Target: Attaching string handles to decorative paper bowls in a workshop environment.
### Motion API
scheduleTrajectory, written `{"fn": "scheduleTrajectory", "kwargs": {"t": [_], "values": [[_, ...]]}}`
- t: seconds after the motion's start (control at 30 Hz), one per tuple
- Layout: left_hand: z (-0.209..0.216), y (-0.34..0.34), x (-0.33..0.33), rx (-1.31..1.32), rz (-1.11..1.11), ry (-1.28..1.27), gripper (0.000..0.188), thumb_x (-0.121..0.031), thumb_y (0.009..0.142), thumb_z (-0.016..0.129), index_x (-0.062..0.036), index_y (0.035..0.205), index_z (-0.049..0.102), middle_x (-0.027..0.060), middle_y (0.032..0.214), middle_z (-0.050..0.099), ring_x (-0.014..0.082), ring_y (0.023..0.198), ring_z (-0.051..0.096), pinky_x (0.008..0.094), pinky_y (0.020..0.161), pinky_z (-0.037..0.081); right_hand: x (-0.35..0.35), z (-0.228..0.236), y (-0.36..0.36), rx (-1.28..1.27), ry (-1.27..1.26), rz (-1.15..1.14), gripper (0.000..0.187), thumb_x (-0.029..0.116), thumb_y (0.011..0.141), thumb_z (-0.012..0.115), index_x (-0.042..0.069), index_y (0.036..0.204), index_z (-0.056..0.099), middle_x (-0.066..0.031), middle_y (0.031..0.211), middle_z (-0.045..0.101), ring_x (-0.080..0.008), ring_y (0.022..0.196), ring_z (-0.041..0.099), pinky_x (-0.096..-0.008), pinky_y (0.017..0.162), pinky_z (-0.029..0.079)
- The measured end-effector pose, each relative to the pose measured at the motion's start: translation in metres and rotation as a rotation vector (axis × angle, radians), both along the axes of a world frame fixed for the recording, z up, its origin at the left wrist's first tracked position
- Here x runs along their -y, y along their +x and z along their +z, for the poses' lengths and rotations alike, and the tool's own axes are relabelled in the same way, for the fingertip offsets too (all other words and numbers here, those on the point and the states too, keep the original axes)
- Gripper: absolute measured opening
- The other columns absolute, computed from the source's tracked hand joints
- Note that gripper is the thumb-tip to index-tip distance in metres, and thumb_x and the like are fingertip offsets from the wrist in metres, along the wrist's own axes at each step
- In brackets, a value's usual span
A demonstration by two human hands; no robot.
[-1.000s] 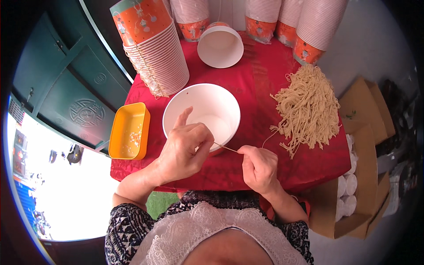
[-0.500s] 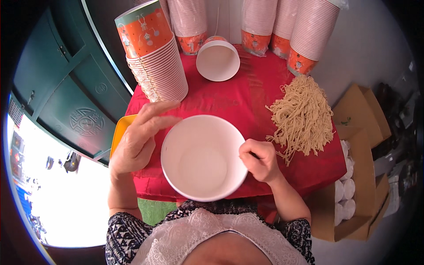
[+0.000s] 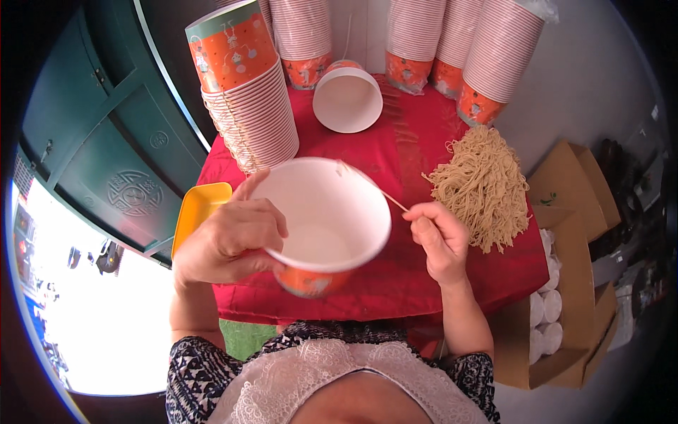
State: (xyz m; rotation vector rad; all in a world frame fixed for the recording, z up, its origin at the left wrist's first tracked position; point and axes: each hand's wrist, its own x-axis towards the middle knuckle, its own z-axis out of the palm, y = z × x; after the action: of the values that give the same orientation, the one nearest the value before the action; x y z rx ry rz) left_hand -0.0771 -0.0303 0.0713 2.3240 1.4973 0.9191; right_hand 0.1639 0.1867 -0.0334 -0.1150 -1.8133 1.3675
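The left hand [image 3: 236, 240] clasps the tilted bucket [image 3: 325, 212], white inside, over the desk [image 3: 501, 272] near its front edge; the right hand [image 3: 439, 244] pinches a cord [image 3: 393, 201] reaching the bucket's far rim. Red cloth [image 3: 406, 166] separates bucket and cord heap [image 3: 485, 189].

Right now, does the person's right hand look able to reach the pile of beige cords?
Probably yes: the right hand is close to the pile of beige cords with nothing visibly between, though it pinches a cord running to the bucket.
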Motion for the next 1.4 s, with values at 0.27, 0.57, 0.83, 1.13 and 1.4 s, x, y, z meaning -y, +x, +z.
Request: {"fn": "scheduleTrajectory", "kwargs": {"t": [0.27, 0.57, 0.83, 1.13, 1.4], "values": [[-0.044, 0.028, -0.017, -0.245, 0.594, 0.269, 0.021, -0.011, 0.075, 0.080, -0.0055, 0.079, 0.060, 0.0089, 0.074, 0.064, 0.0300, 0.069, 0.064, 0.0419, 0.067, 0.051, 0.017, -0.005, 0.018, -0.076, -0.047, 0.180, 0.017, 0.012, 0.098, 0.060, -0.003, 0.090, 0.064, -0.0024, 0.078, 0.053, -0.0075, 0.063, 0.041, -0.0248, 0.055, 0.031], [-0.067, 0.069, -0.019, -0.367, 0.604, 0.185, 0.025, -0.012, 0.075, 0.081, -0.0057, 0.086, 0.059, 0.0093, 0.074, 0.062, 0.0308, 0.068, 0.066, 0.0415, 0.061, 0.051, 0.043, -0.013, 0.007, -0.378, -0.715, 0.440, 0.056, 0.043, 0.101, 0.052, -0.006, 0.129, 0.052, -0.0102, 0.105, 0.061, -0.0254, 0.096, 0.061, -0.0381, 0.086, 0.048], [-0.065, 0.093, -0.015, -0.296, 0.558, 0.253, 0.048, -0.015, 0.070, 0.083, -0.0020, 0.110, 0.061, 0.0156, 0.116, 0.057, 0.0400, 0.122, 0.050, 0.0615, 0.104, 0.037, 0.053, -0.014, -0.010, -0.501, -0.746, 0.571, 0.071, 0.045, 0.103, 0.043, -0.005, 0.151, 0.031, -0.0128, 0.141, 0.051, -0.0351, 0.142, 0.041, -0.0454, 0.122, 0.026], [-0.084, 0.126, -0.034, -0.172, 0.600, 0.386, 0.037, -0.018, 0.065, 0.085, -0.0060, 0.095, 0.067, 0.0113, 0.114, 0.057, 0.0435, 0.129, 0.043, 0.0710, 0.105, 0.028, 0.068, -0.011, -0.016, -0.546, -0.765, 0.548, 0.073, 0.049, 0.103, 0.039, -0.003, 0.153, 0.028, -0.0123, 0.144, 0.048, -0.0348, 0.145, 0.036, -0.0451, 0.123, 0.024], [-0.086, 0.123, -0.036, -0.228, 0.599, 0.461, 0.023, -0.009, 0.065, 0.081, -0.0068, 0.081, 0.065, 0.0096, 0.113, 0.059, 0.0426, 0.131, 0.041, 0.0728, 0.109, 0.024, 0.069, -0.015, -0.009, -0.529, -0.697, 0.496, 0.067, 0.044, 0.104, 0.040, -0.002, 0.152, 0.032, -0.0128, 0.142, 0.048, -0.0308, 0.139, 0.043, -0.0431, 0.116, 0.034]]}}
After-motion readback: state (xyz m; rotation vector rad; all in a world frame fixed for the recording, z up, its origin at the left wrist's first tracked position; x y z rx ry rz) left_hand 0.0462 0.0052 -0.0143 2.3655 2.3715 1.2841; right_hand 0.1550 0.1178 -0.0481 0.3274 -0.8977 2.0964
